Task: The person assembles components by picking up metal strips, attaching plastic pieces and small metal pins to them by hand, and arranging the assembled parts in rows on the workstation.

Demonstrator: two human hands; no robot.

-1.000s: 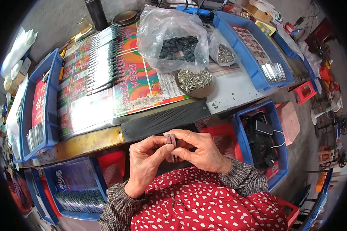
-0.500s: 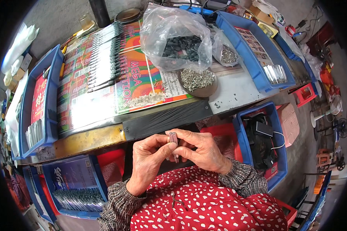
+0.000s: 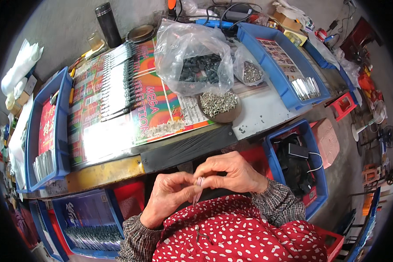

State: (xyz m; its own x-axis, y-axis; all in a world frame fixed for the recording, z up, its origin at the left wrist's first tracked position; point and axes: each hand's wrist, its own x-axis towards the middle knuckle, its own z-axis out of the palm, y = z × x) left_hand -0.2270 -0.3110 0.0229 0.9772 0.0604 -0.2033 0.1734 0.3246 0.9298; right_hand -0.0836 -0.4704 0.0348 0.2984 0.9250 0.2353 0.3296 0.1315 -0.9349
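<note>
In front of my lap, my left hand (image 3: 171, 197) and my right hand (image 3: 232, 174) meet, thumbs and fingertips pinched around one slim, pinkish-grey strip (image 3: 195, 199). The strip hangs down from between the fingers. Its upper end is mostly covered by my fingertips, so its exact kind is hard to make out. On the table beyond the hands sits a round brown dish (image 3: 228, 116) heaped with small silvery screw-like parts (image 3: 217, 104). Behind it, a clear plastic bag (image 3: 168, 65) lies open with many small dark pieces (image 3: 200, 69) inside.
A row of slim silver strips with dark ends (image 3: 118, 83) lies on the table. Blue trays (image 3: 65, 131) stand left and right (image 3: 299, 105), holding silver strips. Lower blue trays (image 3: 118, 214) flank me; the right one (image 3: 321, 198) holds dark items. A smaller bag (image 3: 251, 72) contains metal parts.
The view has shifted, so the table sits lower in the picture. Both hands have turned the strip from upright to a slant, and my right hand's fingers now cover its top.
</note>
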